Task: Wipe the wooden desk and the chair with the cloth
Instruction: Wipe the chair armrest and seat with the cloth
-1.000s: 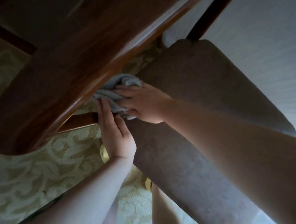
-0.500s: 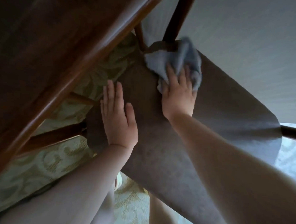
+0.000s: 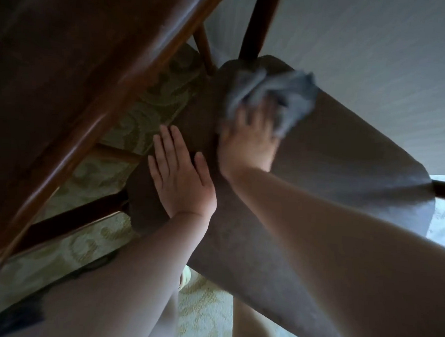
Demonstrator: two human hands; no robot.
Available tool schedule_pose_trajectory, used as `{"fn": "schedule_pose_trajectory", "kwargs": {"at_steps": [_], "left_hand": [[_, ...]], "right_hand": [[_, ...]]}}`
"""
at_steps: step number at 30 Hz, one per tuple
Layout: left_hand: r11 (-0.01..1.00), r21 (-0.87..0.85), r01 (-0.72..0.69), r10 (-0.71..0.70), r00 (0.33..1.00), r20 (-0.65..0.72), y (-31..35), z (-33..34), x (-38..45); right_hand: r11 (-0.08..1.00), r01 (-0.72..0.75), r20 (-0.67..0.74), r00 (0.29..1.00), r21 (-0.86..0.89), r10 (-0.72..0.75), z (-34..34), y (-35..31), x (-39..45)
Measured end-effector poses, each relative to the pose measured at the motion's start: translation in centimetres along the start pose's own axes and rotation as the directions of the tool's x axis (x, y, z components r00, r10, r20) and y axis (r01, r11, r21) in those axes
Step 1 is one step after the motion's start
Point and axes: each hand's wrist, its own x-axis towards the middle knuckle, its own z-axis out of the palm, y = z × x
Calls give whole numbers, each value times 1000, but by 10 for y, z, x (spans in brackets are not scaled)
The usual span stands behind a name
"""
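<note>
Chair-wiping step in hand. Cloth (image 3: 295, 92) at far corner of chair seat (image 3: 332, 161), pressed under blurred right hand (image 3: 248, 141); finger curl indiscernible. Left hand (image 3: 180, 174) flat, fingers straight, bracing seat's near-left edge, beside desk edge (image 3: 110, 116). Next: sweep across unwiped seat.

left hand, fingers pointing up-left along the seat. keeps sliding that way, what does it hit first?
Probably the seat's far edge, then open carpet under the desk; the left hand lies flat. Depth unclear.

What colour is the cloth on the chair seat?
Grey-blue cloth, blurred by motion; the head view is the only one.
</note>
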Motion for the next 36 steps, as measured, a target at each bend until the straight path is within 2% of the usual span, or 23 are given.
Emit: {"fn": "schedule_pose_trajectory", "kwargs": {"at_steps": [1,2,4,5,7,8,10,11,13,15,16,18,20,21,23,25,27,28,29,31,33,34,36], "left_hand": [[1000,23,0,0,1000,24,0,0,0],[999,33,-4,2,999,39,-1,0,0],[1000,23,-2,1,999,42,-1,-2,2],[1000,17,1,-2,999,42,1,-2,3],[999,28,-16,14,999,44,3,-6,2],[998,36,-57,55,997,54,6,-6,3],[985,47,-168,163,983,85,13,-8,5],[976,42,-213,208,974,92,18,-8,5],[965,17,-261,258,961,100,30,-7,6],[958,21,-286,282,952,121,43,-5,7],[952,26,-306,300,944,135,49,-4,8],[923,47,-383,370,913,171,61,-5,9],[879,67,-472,448,866,223,70,-3,7],[862,77,-501,470,847,247,74,-2,6],[852,90,-517,476,834,280,78,3,4],[874,91,-477,431,849,307,85,4,0],[911,121,-395,334,877,346,89,1,-5],[917,142,-373,306,886,349,90,-1,-7],[916,148,-374,306,887,345,91,-4,-9],[902,128,-413,351,872,339,95,-10,-9],[890,104,-444,392,862,320,99,-8,-7],[888,92,-451,403,859,315,101,-6,-7],[881,55,-470,428,841,331,105,0,-9]], "right_hand": [[967,247,85,967,-58,-242,1,-12,1],[870,489,187,862,-64,-471,-6,-18,6],[722,692,296,695,-27,-655,-27,-9,34],[774,633,259,749,-10,-610,-32,5,46],[964,252,29,966,84,-255,-29,38,49],[990,-14,-89,996,143,27,-22,48,38],[918,-356,-170,907,175,384,-4,47,5],[916,-364,-146,910,166,388,2,40,-7],[994,-46,-40,998,98,51,3,35,-12],[942,335,81,938,27,-337,-17,53,15],[934,358,99,929,2,-356,-27,69,31],[1000,2,-12,1000,9,-2,-39,112,52],[883,-461,-93,879,89,468,-39,147,36],[832,-549,-101,826,82,555,-36,148,21],[877,-476,-75,874,66,480,-30,130,3],[998,-54,3,999,40,54,-28,108,6],[921,388,138,910,41,-390,-37,97,22],[884,466,179,868,29,-463,-42,102,34],[902,431,168,889,10,-426,-44,114,43],[994,34,-12,999,105,-33,-40,147,39],[915,-328,-151,918,236,368,-25,160,8],[929,-315,-173,921,196,349,-15,154,-10],[997,78,-88,993,29,-75,-5,135,-34]]}}
